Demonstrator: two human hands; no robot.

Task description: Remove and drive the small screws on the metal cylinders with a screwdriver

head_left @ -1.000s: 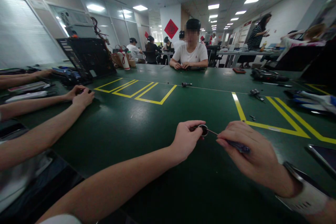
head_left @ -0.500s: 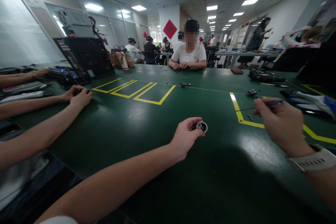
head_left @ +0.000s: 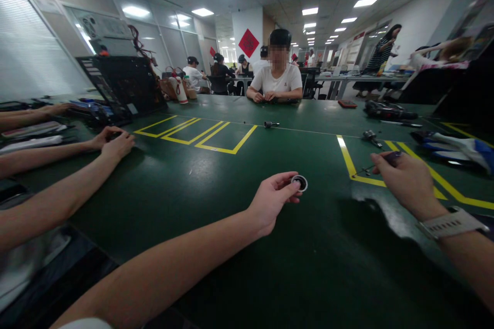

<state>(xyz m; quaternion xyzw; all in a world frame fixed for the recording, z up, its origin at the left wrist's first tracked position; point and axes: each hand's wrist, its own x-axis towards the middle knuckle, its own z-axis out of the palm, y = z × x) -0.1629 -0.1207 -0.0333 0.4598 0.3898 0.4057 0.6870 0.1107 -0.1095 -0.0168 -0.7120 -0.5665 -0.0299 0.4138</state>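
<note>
My left hand (head_left: pixel 275 196) is closed round a small cylindrical part (head_left: pixel 304 183) with a silvery rim. Its open end faces right, and my thumb lies over the rim. In my right hand (head_left: pixel 407 180) is a screwdriver (head_left: pixel 392 158) with a dark purple handle. Its thin shaft points left and down, with the tip among a few tiny screw-like pieces (head_left: pixel 367 170) by the corner of the yellow tape. Whether the tip touches one of them is too small to tell. Just behind lies a dark metal mechanical part (head_left: pixel 371 138).
Another dark cylindrical part (head_left: pixel 270 124) lies mid-table. Blue and white gloves (head_left: pixel 455 151) and a black tool (head_left: pixel 389 111) are at the right. A co-worker's hands (head_left: pixel 118 143) work at the left. Another person (head_left: pixel 275 82) sits opposite, across the green table (head_left: pixel 216 195).
My right hand has lowered and turned, bringing the screwdriver tip down to the tiny pieces. My left thumb has shifted over the opening of the cylindrical part, which has turned slightly.
</note>
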